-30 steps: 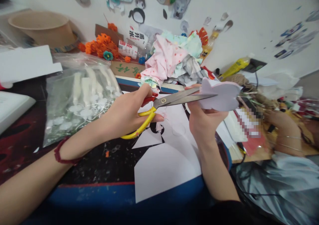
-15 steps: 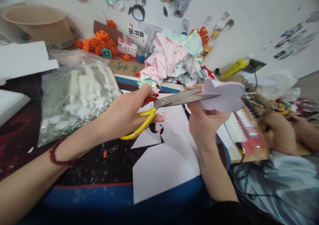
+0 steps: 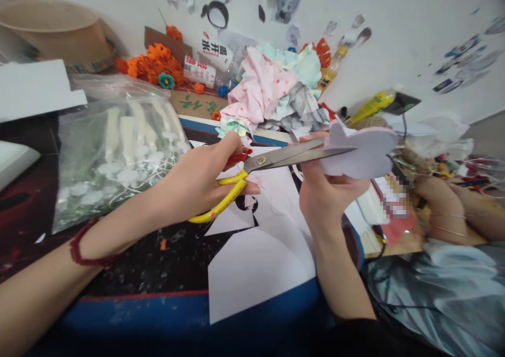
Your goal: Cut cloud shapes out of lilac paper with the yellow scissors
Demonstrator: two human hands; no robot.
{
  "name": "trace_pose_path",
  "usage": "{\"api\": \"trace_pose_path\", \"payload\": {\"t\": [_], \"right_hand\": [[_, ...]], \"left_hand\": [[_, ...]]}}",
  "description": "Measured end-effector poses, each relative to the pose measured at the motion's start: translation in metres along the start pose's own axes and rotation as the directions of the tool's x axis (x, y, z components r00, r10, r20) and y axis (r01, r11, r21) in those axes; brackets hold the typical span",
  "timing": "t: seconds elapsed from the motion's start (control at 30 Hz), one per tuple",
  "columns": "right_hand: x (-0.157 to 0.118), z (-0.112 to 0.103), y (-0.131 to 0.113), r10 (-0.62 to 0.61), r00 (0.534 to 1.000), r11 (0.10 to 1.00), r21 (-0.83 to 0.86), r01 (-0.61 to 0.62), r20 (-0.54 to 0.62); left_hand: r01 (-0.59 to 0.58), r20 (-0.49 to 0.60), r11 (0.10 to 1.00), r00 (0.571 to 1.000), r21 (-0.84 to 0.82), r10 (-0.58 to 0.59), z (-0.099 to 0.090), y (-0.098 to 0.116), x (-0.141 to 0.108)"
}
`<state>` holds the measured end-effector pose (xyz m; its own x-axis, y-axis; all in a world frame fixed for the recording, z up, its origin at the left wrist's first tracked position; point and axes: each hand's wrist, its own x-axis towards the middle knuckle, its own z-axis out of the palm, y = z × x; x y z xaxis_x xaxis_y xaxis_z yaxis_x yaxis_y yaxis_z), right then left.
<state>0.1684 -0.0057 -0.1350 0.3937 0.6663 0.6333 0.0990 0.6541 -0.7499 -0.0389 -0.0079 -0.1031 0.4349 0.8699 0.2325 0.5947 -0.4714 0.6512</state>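
Observation:
My left hand is closed round the handles of a pair of scissors, one loop yellow and the other red. The blades are slightly apart and point right, lying against a pale lilac paper cutout with rounded lobes. My right hand pinches the cutout by its left and lower edge, above the table. The cutout hides part of the right fingers. Below both hands lie white paper sheets with angled cut edges, and small scraps.
On the left lies a clear plastic bag of white pieces. Behind are orange flowers, crumpled fabric and a brown tub. Another person's arm rests at the right, near a yellow bottle.
The cutout and the right fingers have shifted slightly right, and the scissor tips with them. The view has moved a little. Both hands keep their hold.

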Motion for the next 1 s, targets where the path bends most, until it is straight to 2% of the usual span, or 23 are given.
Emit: {"api": "trace_pose_path", "payload": {"t": [0.23,0.47,0.7,0.83,1.0], "right_hand": [[-0.0015,0.0,-0.0064,0.015,1.0,0.997,-0.072,-0.014,0.015],[0.0019,-0.003,-0.0015,-0.013,0.998,1.0,0.013,0.013,0.057],[0.0037,-0.0016,-0.0024,-0.034,0.993,0.999,-0.018,0.036,0.115],[0.0033,-0.0013,-0.0023,-0.032,0.997,0.999,0.036,0.03,0.071],[0.0016,-0.0077,0.003,0.006,0.999,0.999,0.034,-0.007,0.031]], "left_hand": [[-0.014,-0.004,1.0,1.0,0.013,0.014,0.001,-0.003,-0.0008],[0.028,0.018,0.999,0.999,0.016,-0.028,0.0017,-0.0026,-0.0014],[0.014,0.015,1.0,1.0,-0.003,-0.014,0.0007,-0.0018,-0.002],[0.059,-0.01,0.996,0.998,0.064,-0.058,0.0016,-0.0021,-0.0028],[0.128,0.033,0.983,0.991,0.134,-0.133,0.0026,-0.0043,-0.0048]]}}
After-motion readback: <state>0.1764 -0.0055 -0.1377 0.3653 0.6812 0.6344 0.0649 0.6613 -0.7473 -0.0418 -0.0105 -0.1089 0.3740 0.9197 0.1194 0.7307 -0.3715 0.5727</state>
